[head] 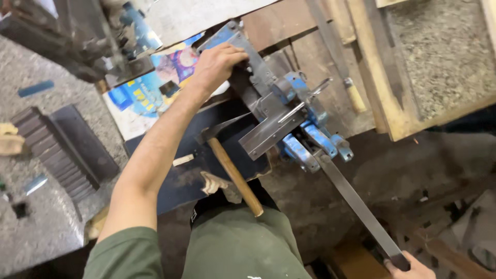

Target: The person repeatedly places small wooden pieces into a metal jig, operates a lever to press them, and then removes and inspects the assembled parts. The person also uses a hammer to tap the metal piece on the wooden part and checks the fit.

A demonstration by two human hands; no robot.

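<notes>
Steel strip, long and flat, runs from the blue bench tool down to the lower right, where the right hand closes around its free end at the picture's edge. Its other end sits in the tool's blue jaws. The left hand lies on the tool's grey metal frame, fingers curled over the edge. A wooden-handled hammer rests just beside, on the dark plate. Stacked dark metal pieces lie well apart at left
</notes>
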